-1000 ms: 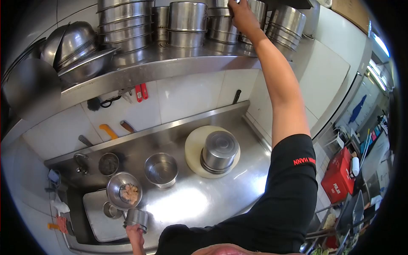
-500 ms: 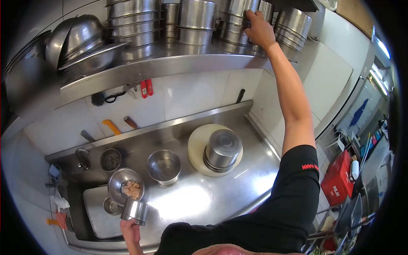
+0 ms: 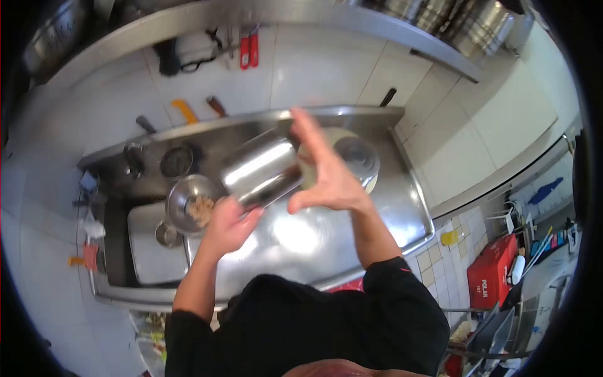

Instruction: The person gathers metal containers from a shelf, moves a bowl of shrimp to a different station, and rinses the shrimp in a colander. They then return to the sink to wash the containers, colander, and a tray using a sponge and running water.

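My left hand grips a shiny steel pot by its lower end and holds it tilted on its side above the counter. My right hand is at the pot's right end, fingers spread, touching or nearly touching its rim; motion blur hides the contact. Just left of the pot a steel bowl with pale food pieces in it rests at the sink's edge. An upturned steel pot on a round white board shows behind my right hand.
The steel counter has a sink at its left with a small cup and a strainer behind. Knives and scissors hang on the tiled wall. Stacked pots fill the shelf above. A red box stands on the floor.
My right hand came down from the shelf of stacked pots to the pot. My left hand lifted the pot from near the sink up over the counter. The view tilted downward.
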Available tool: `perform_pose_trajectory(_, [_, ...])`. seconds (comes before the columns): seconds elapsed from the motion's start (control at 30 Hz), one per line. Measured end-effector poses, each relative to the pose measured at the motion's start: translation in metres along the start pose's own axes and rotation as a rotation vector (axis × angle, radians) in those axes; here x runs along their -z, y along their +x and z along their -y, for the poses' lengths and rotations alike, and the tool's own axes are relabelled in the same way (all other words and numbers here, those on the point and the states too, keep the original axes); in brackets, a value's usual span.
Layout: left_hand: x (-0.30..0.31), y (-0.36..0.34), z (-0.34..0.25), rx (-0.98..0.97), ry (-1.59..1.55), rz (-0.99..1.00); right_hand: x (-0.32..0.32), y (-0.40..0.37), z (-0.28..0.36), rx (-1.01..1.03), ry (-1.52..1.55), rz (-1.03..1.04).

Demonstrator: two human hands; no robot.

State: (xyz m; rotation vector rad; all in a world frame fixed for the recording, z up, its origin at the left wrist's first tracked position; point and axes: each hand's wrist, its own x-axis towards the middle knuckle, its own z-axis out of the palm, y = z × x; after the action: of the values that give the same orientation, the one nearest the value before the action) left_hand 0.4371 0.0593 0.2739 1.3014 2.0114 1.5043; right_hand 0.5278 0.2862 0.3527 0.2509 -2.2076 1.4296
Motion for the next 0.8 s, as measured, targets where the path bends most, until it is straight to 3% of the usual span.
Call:
perform_pose_trajectory(0.03, [-0.010,0.007,-0.004,-0.060,-0.052,0.076,-0.013,-0.012,-0.031,-0.045,0.026,0.084])
perform_pose_trajectory(0.1, [-0.020,0.006,-0.003,0.083,-0.196,0.203,-0.020,-0.031,-0.061,-0.330,0.387,0.096])
perform_pose_trajectory(0.13, [-0.025,0.003,-0.002,0.148,-0.272,0.262,-0.023,-0.045,-0.080,-0.378,0.539,0.125])
perform_pose_trajectory(0.23, [-0.048,-0.018,0.019,0.258,-0.443,0.226,-0.047,-0.089,-0.112,-0.637,1.098,0.042])
perform_pose_trajectory(0.27, [-0.053,-0.027,0.032,0.334,-0.472,0.240,-0.053,-0.101,-0.116,-0.701,1.094,0.019])
perform_pose_trajectory(0.37, [-0.066,-0.050,0.059,0.301,-0.622,0.084,-0.062,-0.115,-0.106,-0.704,0.750,-0.079])
perform_pose_trajectory(0.5, [-0.070,-0.059,0.056,0.278,-0.687,-0.052,-0.064,-0.130,-0.091,-0.788,0.718,-0.211])
perform_pose_trajectory(0.67, [-0.066,-0.065,0.083,0.305,-0.447,-0.079,-0.041,-0.136,-0.077,-0.586,0.292,-0.070])
perform_pose_trajectory(0.7, [-0.066,-0.063,0.085,0.242,-0.532,-0.154,-0.034,-0.130,-0.067,-0.566,0.272,-0.059])
perform_pose_trajectory(0.73, [-0.066,-0.056,0.069,0.308,-0.781,-0.301,-0.018,-0.120,-0.057,-0.428,0.035,-0.086])
perform_pose_trajectory(0.8, [-0.037,-0.071,0.111,0.333,-0.923,-0.508,0.036,-0.103,-0.041,-0.144,-0.296,-0.249])
